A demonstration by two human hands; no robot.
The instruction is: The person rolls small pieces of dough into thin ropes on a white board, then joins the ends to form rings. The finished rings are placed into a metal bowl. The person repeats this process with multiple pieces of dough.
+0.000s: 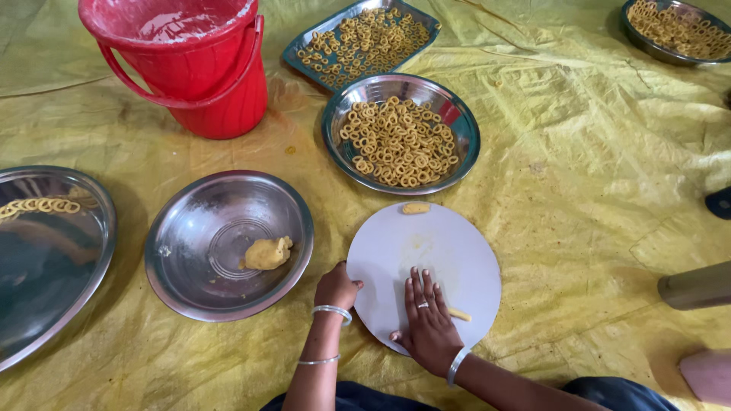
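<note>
At the far left a large steel tray [53, 259] holds a few dough rings [39, 205] near its top edge. Next to it a steel bowl [190, 281] carries a lump of yellow dough [267, 253] on its right side; behind it stands a red bucket [186, 61]. The left hand [336, 288] is curled into a loose fist at the left edge of the round white board [438, 243], touching its rim; whether it holds a bit of dough inside I cannot tell. The right hand [428, 323] lies flat and open on the board, fingers together, palm pressing over a thin dough rope [459, 313] whose end sticks out to the right of the hand. The dough looks soft, light and easily squashed or torn, slightly oily, so it is best handled with a light flat palm and lifted by pinching gently at an end. A small dough piece [416, 208] sits at the board's far edge. Beyond it a steel plate [457, 164] is full of rings, with a tray [301, 57] behind it and another bowl [636, 34] at top right.
</note>
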